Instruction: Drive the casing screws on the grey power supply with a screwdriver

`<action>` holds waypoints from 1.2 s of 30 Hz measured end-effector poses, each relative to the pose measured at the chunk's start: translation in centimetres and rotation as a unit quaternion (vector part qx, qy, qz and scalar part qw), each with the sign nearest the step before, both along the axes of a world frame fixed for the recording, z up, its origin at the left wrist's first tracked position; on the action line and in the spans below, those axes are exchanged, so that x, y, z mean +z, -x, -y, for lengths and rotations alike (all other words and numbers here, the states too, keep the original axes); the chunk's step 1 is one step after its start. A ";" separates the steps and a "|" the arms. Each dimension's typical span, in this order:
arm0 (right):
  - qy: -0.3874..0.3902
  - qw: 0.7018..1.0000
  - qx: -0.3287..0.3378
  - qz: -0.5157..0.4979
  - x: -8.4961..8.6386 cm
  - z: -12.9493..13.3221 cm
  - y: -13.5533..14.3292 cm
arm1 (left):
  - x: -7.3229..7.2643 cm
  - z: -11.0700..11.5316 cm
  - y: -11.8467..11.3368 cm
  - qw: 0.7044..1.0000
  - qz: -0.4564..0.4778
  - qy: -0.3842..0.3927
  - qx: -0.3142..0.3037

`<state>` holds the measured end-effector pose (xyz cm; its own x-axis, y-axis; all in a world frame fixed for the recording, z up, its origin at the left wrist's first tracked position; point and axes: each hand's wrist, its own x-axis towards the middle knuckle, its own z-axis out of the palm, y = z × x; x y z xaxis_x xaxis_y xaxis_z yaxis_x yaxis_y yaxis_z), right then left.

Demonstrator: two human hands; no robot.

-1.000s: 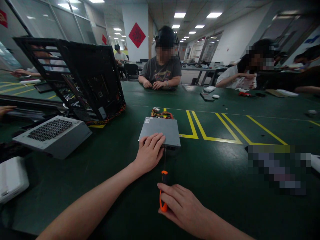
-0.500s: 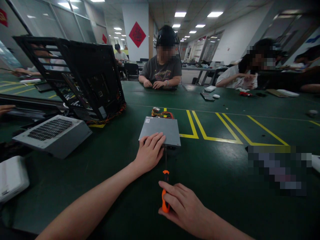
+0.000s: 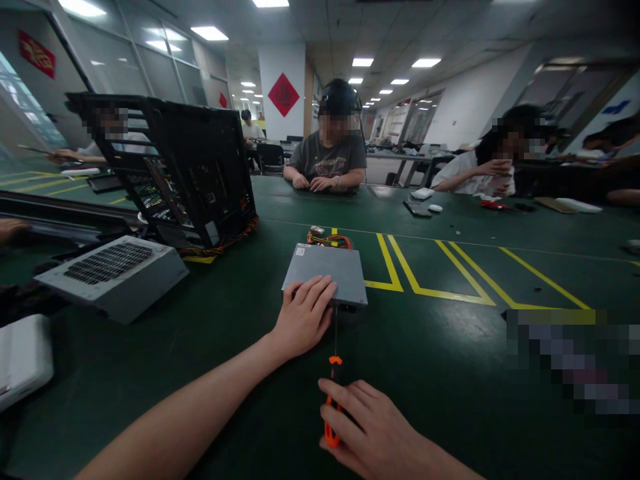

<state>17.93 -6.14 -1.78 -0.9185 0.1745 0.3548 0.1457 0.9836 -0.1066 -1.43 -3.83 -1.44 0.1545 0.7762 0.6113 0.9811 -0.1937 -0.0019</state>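
A flat grey metal box (image 3: 327, 263) lies on the green table, with a bundle of coloured wires (image 3: 333, 239) at its far edge. My left hand (image 3: 304, 319) rests on the box's near left part, fingers stretched over its top and front edge. Below it, my right hand (image 3: 363, 423) has its fingers round the handle of an orange and black screwdriver (image 3: 332, 427). The shaft points away from me to the box's near side. Its tip is too small to make out there.
At the left are a second grey box with a grille (image 3: 113, 267), a black computer case (image 3: 200, 173) and a white object (image 3: 25, 360). A person (image 3: 327, 157) sits across the green table (image 3: 440, 360). A blurred object (image 3: 570, 360) lies at the right.
The whole view has shifted, with things now slightly lower in the picture. My left hand is still on the box and my right hand still holds the screwdriver, its fingers slightly shifted.
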 end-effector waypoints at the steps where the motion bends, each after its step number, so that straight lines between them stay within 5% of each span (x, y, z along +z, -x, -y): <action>1: 0.004 1.000 -0.006 -0.009 -0.1 0.0 -0.1 | -0.1 0.0 0.0 1.000 -0.002 -0.003 0.000; 8: -0.045 0.999 0.011 0.024 0.4 0.5 -0.4 | -0.6 0.0 0.0 0.999 -0.008 -0.034 0.000; 16: -0.085 0.994 0.048 -0.052 -0.8 0.1 0.1 | -0.7 0.2 -0.2 0.999 -0.012 -0.047 -0.004; 22: -0.133 0.987 0.060 -0.069 -0.2 0.0 0.6 | -0.9 0.3 -0.4 0.998 -0.001 -0.056 -0.003; 36: -0.230 0.961 -0.001 -0.155 -1.6 0.8 0.3 | -0.2 2.4 -2.1 0.997 0.036 -0.040 0.049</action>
<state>17.67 -6.92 -3.42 -0.7566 -0.0645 0.6507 0.1784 0.9370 0.3003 0.63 -6.23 -1.67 0.0337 0.7338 0.6786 0.9934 -0.0988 0.0576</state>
